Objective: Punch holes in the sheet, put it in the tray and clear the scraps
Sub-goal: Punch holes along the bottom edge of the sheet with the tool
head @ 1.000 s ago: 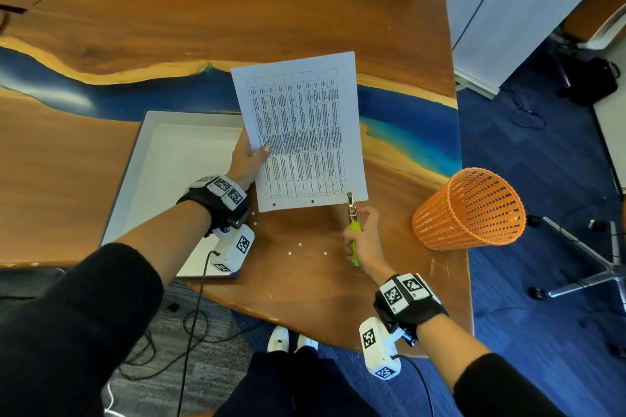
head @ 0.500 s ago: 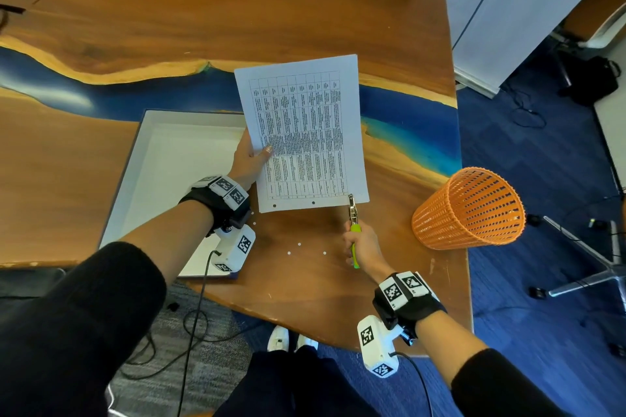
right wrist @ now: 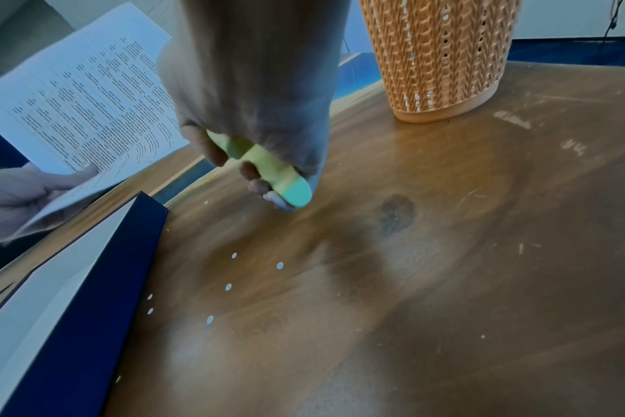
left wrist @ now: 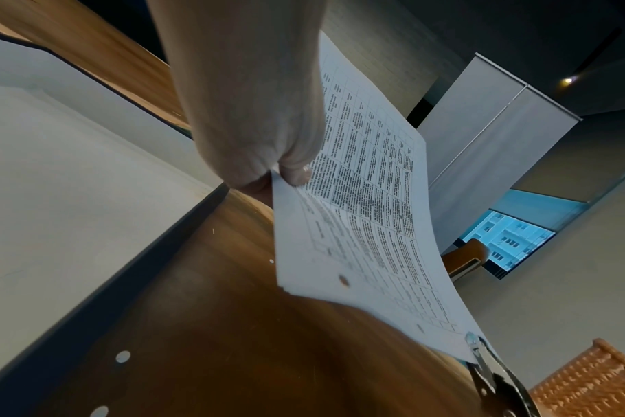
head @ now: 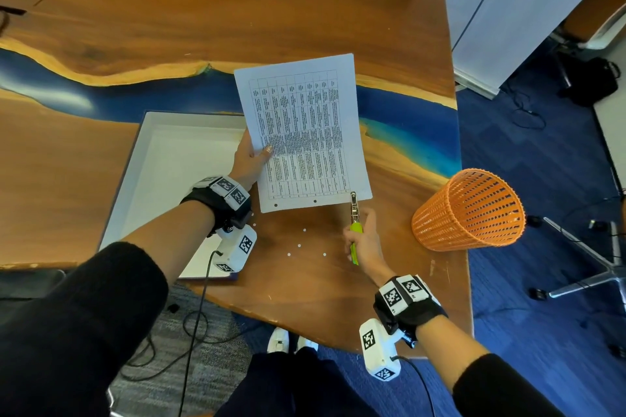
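A printed sheet (head: 301,132) (left wrist: 361,203) (right wrist: 79,93) hangs above the table, pinched at its left edge by my left hand (head: 250,159) (left wrist: 268,158). Two punched holes show along its near edge. My right hand (head: 364,240) (right wrist: 254,141) grips the green handles of a metal hole punch (head: 354,213) (right wrist: 264,166). The punch's head (left wrist: 482,355) sits over the sheet's near right corner. Several white paper dots (head: 298,245) (right wrist: 229,286) lie scattered on the wood below. The white tray (head: 169,179) (left wrist: 54,183) rests at the left.
An orange mesh basket (head: 471,210) (right wrist: 443,56) stands at the table's right edge, right of the punch. The table's near edge runs just in front of my body. Blue carpet, cables and a chair base lie beyond the right edge.
The sheet and the left hand have shifted slightly right and away. The punch stays at the sheet's near right corner with the right hand on its handles.
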Tool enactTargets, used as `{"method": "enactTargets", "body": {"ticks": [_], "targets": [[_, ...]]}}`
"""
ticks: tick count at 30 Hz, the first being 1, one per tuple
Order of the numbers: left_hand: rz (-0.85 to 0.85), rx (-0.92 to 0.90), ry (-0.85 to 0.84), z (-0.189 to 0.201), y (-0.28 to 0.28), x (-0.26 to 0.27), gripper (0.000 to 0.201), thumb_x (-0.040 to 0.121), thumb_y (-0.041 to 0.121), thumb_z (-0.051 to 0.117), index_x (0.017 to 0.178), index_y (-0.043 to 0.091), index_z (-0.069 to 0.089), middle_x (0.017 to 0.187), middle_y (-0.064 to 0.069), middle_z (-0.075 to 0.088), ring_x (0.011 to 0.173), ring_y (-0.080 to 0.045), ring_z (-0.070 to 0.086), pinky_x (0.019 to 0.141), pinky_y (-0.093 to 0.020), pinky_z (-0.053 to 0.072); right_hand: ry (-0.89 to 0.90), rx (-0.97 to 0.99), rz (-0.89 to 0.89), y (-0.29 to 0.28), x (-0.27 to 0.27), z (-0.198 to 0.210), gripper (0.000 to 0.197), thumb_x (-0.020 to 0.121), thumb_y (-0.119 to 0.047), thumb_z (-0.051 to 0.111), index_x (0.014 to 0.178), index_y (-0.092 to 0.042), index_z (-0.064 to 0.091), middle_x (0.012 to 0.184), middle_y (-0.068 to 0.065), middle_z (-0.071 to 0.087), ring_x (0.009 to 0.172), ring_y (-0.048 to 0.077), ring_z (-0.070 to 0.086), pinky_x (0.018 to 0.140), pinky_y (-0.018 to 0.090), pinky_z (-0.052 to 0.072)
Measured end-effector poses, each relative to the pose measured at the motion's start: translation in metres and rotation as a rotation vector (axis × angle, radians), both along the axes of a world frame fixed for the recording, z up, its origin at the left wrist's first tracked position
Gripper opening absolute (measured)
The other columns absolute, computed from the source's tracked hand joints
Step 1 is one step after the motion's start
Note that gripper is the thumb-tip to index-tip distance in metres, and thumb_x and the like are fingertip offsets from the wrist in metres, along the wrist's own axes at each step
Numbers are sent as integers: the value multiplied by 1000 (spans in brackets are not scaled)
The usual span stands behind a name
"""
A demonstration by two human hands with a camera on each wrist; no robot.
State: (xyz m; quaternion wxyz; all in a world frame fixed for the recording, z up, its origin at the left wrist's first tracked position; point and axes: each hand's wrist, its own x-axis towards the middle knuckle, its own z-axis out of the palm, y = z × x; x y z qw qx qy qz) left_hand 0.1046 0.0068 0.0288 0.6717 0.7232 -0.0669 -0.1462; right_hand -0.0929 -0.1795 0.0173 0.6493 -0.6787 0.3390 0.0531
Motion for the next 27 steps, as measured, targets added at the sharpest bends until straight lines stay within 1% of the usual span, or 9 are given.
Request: {"method": "enactTargets", "body": {"ticks": [2, 6, 12, 14, 15, 17, 21, 24, 27], "targets": [[4, 3, -1, -1, 1, 1, 56, 95, 6, 54, 145, 9, 29, 141, -13, 50, 119, -27, 59, 93, -50, 52, -63, 8, 12, -1, -2, 4, 68, 72, 14, 43, 116, -35, 29, 70, 6, 51, 41, 17, 40, 38, 18, 30], [15, 4, 4, -1, 0, 1, 56, 95, 8, 55, 145, 10, 30, 140, -12, 51, 118, -27, 60, 93, -49, 53, -107, 2, 29, -1, -2, 9, 91, 71, 17, 43, 126, -52, 21, 79, 8, 51, 48, 20, 42, 36, 18, 33], [8, 14, -5, -3, 1, 1, 55, 94, 9, 56, 143, 10, 32, 138, -13, 53, 117, -28, 61, 92, -51, 53, -118, -47, 15, -1, -2, 9, 97, 72, 13, 47, 133, -56, 16, 97, 6, 55, 51, 27, 51, 40, 24, 38], [9, 11, -6, -3, 0, 1, 55, 94, 8, 55, 144, 9, 31, 139, -12, 52, 116, -25, 60, 91, -45, 55, -114, -66, 23, 0, -2, 8, 97, 73, 11, 48, 132, -60, 17, 97, 2, 55, 54, 28, 53, 42, 25, 39], [9, 6, -12, -3, 0, 1, 55, 94, 7, 55, 144, 8, 31, 140, -12, 51, 116, -21, 59, 89, -37, 56, -114, -72, 29, -1, -2, 8, 96, 73, 11, 47, 131, -61, 20, 97, 3, 56, 55, 28, 53, 43, 24, 40], [8, 1, -26, -4, 0, 0, 57, 95, 5, 54, 146, 8, 29, 141, -10, 50, 117, -17, 57, 85, -25, 56, -114, -77, 55, -2, -2, 4, 90, 75, 10, 46, 131, -58, 28, 93, 7, 58, 54, 27, 51, 41, 22, 41], [1, -4, -22, -5, 0, -1, 57, 95, 5, 54, 146, 8, 29, 141, -11, 50, 116, -18, 58, 87, -30, 55, -113, -58, 49, -4, -3, 0, 84, 77, 12, 46, 131, -51, 37, 74, 11, 46, 51, 19, 39, 37, 20, 37], [6, 4, -18, -5, 0, -2, 55, 95, 5, 53, 145, 9, 30, 139, -9, 51, 111, -15, 59, 81, -22, 57, -124, -40, 31, -5, -4, 0, 87, 73, 17, 43, 134, -45, 38, 73, 11, 38, 50, 16, 32, 34, 18, 31], [-11, -12, -45, -6, -1, -3, 56, 95, 3, 52, 146, 6, 28, 140, -11, 50, 114, -18, 59, 76, -17, 57, -134, -42, 6, -5, -4, 1, 89, 70, 21, 42, 136, -39, 39, 67, 8, 36, 45, 8, 31, 33, 15, 31]]}}
